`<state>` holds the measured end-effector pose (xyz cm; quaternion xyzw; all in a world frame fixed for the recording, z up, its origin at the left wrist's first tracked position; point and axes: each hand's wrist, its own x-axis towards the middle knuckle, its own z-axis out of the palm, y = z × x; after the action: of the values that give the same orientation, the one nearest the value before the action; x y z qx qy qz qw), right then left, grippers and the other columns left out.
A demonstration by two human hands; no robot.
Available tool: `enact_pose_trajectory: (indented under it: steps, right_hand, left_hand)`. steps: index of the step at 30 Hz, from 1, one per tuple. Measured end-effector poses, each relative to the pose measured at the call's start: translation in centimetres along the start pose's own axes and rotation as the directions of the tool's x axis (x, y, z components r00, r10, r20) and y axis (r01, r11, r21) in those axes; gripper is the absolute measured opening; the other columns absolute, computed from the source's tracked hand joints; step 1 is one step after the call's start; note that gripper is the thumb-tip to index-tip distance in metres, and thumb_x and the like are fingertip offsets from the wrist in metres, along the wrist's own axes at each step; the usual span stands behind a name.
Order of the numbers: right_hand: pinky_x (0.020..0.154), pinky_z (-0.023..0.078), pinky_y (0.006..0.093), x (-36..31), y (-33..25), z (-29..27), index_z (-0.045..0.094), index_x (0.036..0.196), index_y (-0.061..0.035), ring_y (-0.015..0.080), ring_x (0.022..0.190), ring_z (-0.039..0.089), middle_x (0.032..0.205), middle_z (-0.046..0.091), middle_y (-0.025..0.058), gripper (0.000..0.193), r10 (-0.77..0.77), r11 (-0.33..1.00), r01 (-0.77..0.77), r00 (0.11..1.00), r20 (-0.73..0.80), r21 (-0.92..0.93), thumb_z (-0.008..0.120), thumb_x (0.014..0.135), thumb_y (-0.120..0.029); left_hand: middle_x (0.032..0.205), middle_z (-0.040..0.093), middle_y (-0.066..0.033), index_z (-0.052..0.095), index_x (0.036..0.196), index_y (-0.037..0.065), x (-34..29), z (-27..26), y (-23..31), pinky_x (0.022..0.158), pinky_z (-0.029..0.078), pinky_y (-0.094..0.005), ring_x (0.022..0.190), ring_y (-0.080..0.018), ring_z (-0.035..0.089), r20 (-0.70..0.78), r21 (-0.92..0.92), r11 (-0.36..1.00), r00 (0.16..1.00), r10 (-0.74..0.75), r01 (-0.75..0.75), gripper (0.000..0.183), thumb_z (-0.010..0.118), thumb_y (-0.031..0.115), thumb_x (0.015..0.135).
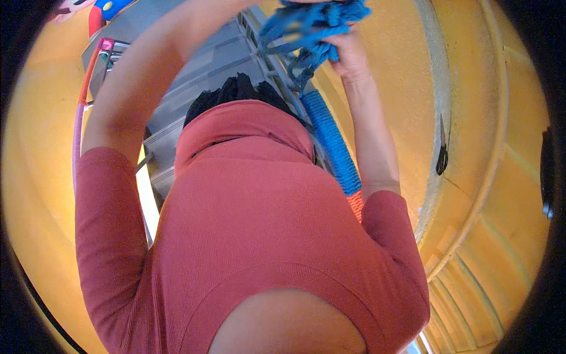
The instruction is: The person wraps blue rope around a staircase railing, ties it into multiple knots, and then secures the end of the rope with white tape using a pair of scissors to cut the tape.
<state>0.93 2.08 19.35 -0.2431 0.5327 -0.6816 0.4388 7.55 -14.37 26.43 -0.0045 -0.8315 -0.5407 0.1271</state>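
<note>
A tangled bundle of blue yarn (315, 29) hangs at the top of the view, with loose strands dangling on its left side. My right hand (351, 56) is closed on the bundle's right side, its fingertips partly buried in the strands. My left forearm (200, 29) reaches up and across toward the same bundle. The left hand is almost wholly cut off by the upper edge, so its fingers do not show. Below the bundle runs a handrail wrapped tightly in blue cord (330, 138), changing to an orange wrap (355, 203) lower down.
Grey stairs (206, 65) descend beyond my body. Scissors with black handles (442, 156) lie on the grey ledge (437, 76) along the yellow wall (389, 71). Another rail, wrapped in orange and pink (89, 74), stands on the left. A dark object (548, 171) shows at the right rim.
</note>
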Motion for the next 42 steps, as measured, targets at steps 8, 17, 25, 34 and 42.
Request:
enact_pose_trajectory:
  steps: [8,17,25,34,42]
  right_hand:
    - [0.072,0.053,0.0324,-2.4,-1.9,-10.6,0.063,0.099,-0.0091,0.0217,0.080,0.066,0.094,0.066,0.0072,0.030,-0.467,0.526,0.285,0.884,0.008,-0.801,0.068,0.070,-0.002]
    - [0.070,0.052,0.0427,-7.0,6.5,-17.4,0.057,0.111,-0.0215,0.0312,0.092,0.061,0.104,0.059,0.0094,0.051,-0.094,-0.133,0.151,0.982,0.164,-0.980,0.074,0.065,-0.011]
    - [0.077,0.048,0.0430,-12.6,19.4,-14.5,0.052,0.118,-0.0167,0.0353,0.099,0.057,0.105,0.055,0.0125,0.048,0.069,0.238,-0.137,0.990,-0.124,-0.962,0.068,0.073,-0.018]
    - [0.087,0.045,0.0437,-10.9,21.7,-13.8,0.047,0.121,-0.0114,0.0377,0.103,0.056,0.115,0.054,0.0193,0.038,0.122,0.348,-0.131,0.988,-0.094,-0.928,0.054,0.085,-0.021]
    - [0.089,0.042,0.0445,-10.1,21.3,-13.4,0.051,0.113,-0.0076,0.0371,0.101,0.056,0.109,0.056,0.0197,0.034,0.432,0.311,-0.381,0.873,-0.227,-0.871,0.053,0.086,-0.028]
  left_hand:
    - [0.072,0.064,-0.0067,0.065,0.094,0.002,-4.7,8.4,-3.9,0.064,0.052,-0.0289,0.068,-0.0148,0.065,-0.155,-0.411,0.901,0.984,0.084,-0.142,0.019,0.063,0.016,0.081]
    - [0.089,0.067,-0.0109,0.063,0.108,0.005,-9.7,14.3,-9.3,0.064,0.053,-0.0307,0.070,-0.0165,0.064,0.167,0.012,0.950,0.936,-0.309,0.311,0.031,0.065,0.005,0.077]
    - [0.092,0.068,-0.0145,0.066,0.103,0.007,-9.7,13.6,-12.0,0.071,0.052,-0.0378,0.076,-0.0271,0.065,-0.009,0.193,0.900,0.918,-0.397,0.391,0.027,0.063,0.014,0.077]
    - [0.086,0.065,-0.0230,0.063,0.090,0.002,-16.5,18.9,-15.0,0.075,0.049,-0.0460,0.083,-0.0396,0.063,0.207,0.267,0.846,0.829,-0.519,0.462,0.037,0.068,0.033,0.072]
    - [0.088,0.063,-0.0264,0.062,0.097,-0.002,-16.8,25.2,-14.6,0.077,0.049,-0.0441,0.086,-0.0420,0.061,-0.131,-0.016,0.718,0.710,-0.692,0.696,0.036,0.062,0.027,0.076]
